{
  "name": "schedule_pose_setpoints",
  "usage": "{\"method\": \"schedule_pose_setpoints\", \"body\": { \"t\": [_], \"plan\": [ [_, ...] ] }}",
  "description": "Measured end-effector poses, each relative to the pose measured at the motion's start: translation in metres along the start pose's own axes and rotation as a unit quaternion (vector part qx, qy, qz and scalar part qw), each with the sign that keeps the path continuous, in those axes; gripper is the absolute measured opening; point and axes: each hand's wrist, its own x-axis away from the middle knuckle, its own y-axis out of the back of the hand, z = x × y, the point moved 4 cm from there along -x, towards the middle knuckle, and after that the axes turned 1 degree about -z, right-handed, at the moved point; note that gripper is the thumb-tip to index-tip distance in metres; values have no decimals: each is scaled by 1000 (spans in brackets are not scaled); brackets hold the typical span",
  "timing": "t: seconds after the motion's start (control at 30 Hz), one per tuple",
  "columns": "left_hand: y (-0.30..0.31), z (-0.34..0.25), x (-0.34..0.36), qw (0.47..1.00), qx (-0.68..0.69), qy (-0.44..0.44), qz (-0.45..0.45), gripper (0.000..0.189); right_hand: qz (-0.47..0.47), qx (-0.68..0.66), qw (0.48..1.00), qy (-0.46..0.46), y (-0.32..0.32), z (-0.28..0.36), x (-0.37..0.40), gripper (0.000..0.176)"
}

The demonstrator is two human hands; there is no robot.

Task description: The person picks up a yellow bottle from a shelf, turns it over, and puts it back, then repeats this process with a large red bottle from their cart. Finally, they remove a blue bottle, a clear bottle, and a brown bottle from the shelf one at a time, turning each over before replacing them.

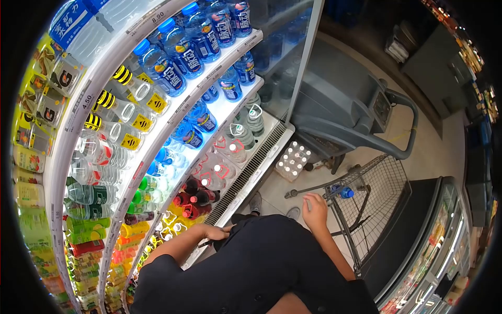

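Note:
My left hand (pixel 215 232) is at my waist against the dark clothing, and its fingers are mostly hidden there. Just beyond the near end of a shopping cart (pixel 384 183), my right hand (pixel 315 210) is raised with its fingers loosely bent and apart, nothing visible in it. The cart handle (pixel 308 189) lies close to its fingertips without clear contact. Inside the cart is a bottle with a blue cap (pixel 346 193). On my left, a lit shelf unit (pixel 178 112) holds rows of drinks, among them blue bottles (pixel 162 70) and dark bottles with red caps (pixel 205 197).
A shrink-wrapped pack of bottles (pixel 294 160) sits on the floor beside the shelf base (pixel 256 170). Behind it stands a large grey machine with a curved handle (pixel 410 125). A display case (pixel 439 230) runs along the right. My shoes (pixel 293 213) show below.

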Motion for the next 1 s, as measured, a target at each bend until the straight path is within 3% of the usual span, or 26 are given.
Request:
{"method": "schedule_pose_setpoints", "body": {
  "t": [0.27,0.33,0.4,0.5,0.53,0.6,0.63,0.67,0.73,0.8,0.87,1.0],
  "plan": [
    [3,44,-40,995,-17,75,-62,83,0,-5,1000,5,0,2,-1,14],
    [5,34,-38,995,-27,0,-94,94,-1,3,1000,11,0,1,-1,14],
    [4,-2,-9,995,-41,-4,-86,104,1,2,1000,7,0,2,-2,14],
    [-10,-35,31,992,65,-11,-108,121,6,6,1000,8,0,2,-3,14],
    [-7,-23,18,992,67,-9,-109,121,7,12,1000,7,-1,2,-3,15],
    [5,11,-19,969,9,-80,-233,116,7,13,1000,7,-3,0,-1,15],
    [3,16,-24,957,43,-78,-277,114,6,18,1000,8,-2,-1,-1,15],
    [3,12,-23,958,39,-78,-274,114,3,20,1000,4,-1,-1,-2,15],
    [-5,7,-24,980,73,-35,-182,115,-5,-8,1000,3,2,2,-2,14],
    [-9,14,-31,978,68,-43,-191,116,-11,-18,1000,-1,2,0,-1,14],
    [-6,14,-25,957,72,-23,-281,106,-24,-22,999,-14,2,-2,-1,14],
    [3,2,-19,963,15,-18,-269,91,-77,-134,986,-56,17,-8,0,12]
  ]
}}
